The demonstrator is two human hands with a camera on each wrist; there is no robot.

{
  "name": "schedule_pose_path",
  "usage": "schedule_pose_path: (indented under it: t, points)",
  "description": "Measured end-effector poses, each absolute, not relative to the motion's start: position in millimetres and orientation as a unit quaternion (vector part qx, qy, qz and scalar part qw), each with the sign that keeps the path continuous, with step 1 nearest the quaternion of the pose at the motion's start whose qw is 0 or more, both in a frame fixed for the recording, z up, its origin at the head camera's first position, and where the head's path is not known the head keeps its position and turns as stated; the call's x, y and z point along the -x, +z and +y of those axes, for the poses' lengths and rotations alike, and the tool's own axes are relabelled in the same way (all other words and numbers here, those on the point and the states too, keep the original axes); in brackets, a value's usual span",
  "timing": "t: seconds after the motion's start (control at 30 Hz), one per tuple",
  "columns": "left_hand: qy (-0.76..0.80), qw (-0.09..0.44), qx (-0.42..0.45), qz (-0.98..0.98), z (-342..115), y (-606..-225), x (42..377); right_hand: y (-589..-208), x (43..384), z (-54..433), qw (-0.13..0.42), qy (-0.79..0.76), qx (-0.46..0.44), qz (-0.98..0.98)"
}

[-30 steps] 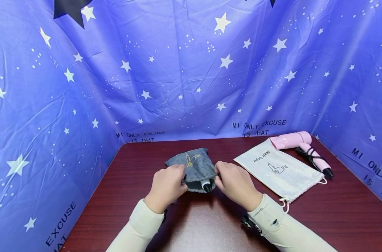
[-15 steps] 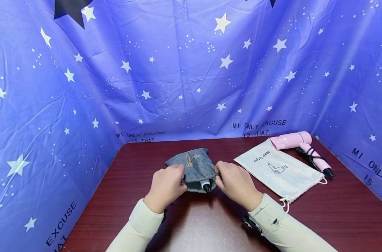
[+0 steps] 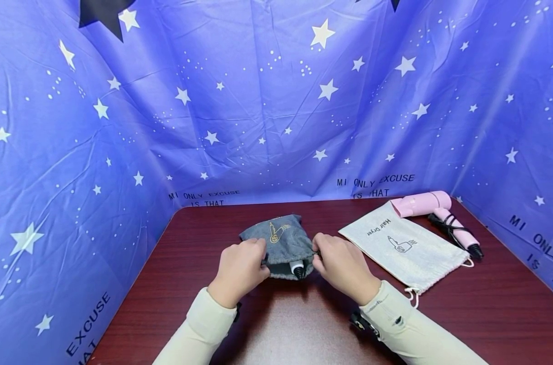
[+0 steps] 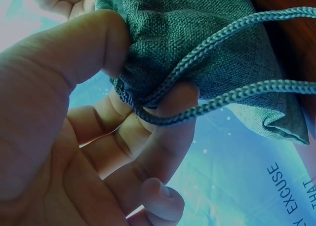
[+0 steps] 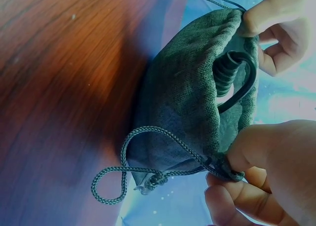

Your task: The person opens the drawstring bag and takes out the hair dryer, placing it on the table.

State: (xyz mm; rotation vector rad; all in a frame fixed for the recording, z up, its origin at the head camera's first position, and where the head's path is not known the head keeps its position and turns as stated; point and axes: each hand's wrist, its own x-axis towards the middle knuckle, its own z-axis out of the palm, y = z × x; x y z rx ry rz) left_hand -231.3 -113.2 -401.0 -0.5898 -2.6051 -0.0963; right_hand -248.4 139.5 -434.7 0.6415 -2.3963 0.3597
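Observation:
In the head view a dark grey drawstring bag [image 3: 283, 243] with a yellow hair-dryer print lies mid-table, its mouth toward me and spread apart. My left hand [image 3: 242, 268] pinches the left side of the mouth between thumb and fingers, and my right hand [image 3: 345, 263] pinches the right side. Inside the mouth shows a white handle end [image 3: 296, 265] with a black ribbed cord sleeve; the rest is hidden by the cloth. The right wrist view shows a black cord [image 5: 247, 83] bending back into the bag. Loose drawstring [image 4: 212, 43] trails past the left fingers, and a drawstring loop [image 5: 106, 186] hangs by the right.
To the right on the dark red table [image 3: 185, 243] lies a pale grey drawstring bag [image 3: 381, 238] printed "Hair Dryer". A pink hair dryer [image 3: 420, 204] with black cord wrapped at its handle rests behind and beside it. Blue star-patterned cloth [image 3: 258, 101] encloses the table.
The mouth of the dark grey bag is spread very slightly wider, with the two hands a touch farther apart. The handle end inside stays almost in place.

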Motion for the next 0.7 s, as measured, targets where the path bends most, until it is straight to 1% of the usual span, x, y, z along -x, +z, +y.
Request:
schedule_pose_path:
  t: [0.7]
  points:
    - [-0.035, 0.236, 0.214, -0.947, -115.3, -402.3, 232.4, -436.7, 250.4, 141.2, 0.305, 0.133, -0.229, -0.915]
